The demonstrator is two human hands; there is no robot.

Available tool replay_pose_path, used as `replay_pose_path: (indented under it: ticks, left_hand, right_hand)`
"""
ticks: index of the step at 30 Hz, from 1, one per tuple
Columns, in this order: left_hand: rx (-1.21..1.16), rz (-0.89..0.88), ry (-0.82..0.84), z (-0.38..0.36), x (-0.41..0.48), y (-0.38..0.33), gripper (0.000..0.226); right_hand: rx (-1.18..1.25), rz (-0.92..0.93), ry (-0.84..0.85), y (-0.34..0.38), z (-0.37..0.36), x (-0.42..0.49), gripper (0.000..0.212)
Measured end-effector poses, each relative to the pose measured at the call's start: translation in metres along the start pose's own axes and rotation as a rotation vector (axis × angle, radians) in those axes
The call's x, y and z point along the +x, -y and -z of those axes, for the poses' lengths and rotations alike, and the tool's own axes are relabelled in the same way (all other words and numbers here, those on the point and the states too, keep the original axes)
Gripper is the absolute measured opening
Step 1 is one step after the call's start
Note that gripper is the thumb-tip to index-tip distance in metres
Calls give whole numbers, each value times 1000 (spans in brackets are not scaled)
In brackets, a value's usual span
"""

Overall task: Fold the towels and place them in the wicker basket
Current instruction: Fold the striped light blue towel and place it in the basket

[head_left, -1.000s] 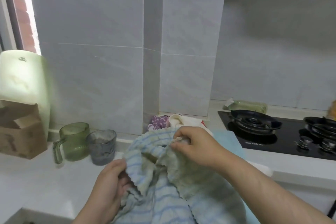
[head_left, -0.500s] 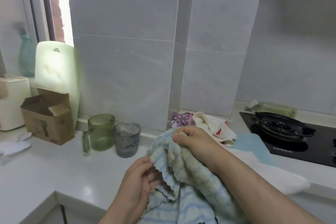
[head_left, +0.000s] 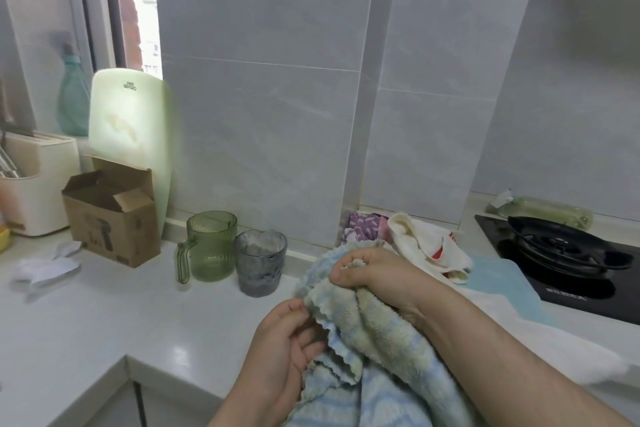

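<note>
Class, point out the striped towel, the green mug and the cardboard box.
striped towel [head_left: 367, 329], head view, on the fluffy fold near its scalloped edge.
green mug [head_left: 214, 253], head view, on its ribbed side.
cardboard box [head_left: 110, 232], head view, on its front face.

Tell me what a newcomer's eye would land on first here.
A blue-striped towel bunched at bottom centre, the right hand gripping its top, the left hand pinching its scalloped edge. Left of it, a green mug and grey cup stand side by side; a gas hob sits far right.
</note>
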State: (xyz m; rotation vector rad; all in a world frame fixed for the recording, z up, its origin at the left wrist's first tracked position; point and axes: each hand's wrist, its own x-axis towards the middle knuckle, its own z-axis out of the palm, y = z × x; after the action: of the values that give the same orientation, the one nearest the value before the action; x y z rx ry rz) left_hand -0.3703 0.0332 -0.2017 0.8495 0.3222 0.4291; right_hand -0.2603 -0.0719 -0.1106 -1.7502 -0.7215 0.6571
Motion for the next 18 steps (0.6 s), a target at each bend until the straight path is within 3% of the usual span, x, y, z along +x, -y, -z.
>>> replay_pose_path:
  ticks: [13,15,18]
  left_hand:
    - [-52,4,-46,-1,-1,-2,15]
    - [-58,-6,-71,-1,0,-2,15]
    - [-59,-24,-95,0,1,-1,14]
  right_hand:
    - [-94,-69,-57,-4,-10,2,4]
    - [25,-117,-27,-1,-10,2,7]
    - [255,-237,129,8,-5,-1,29]
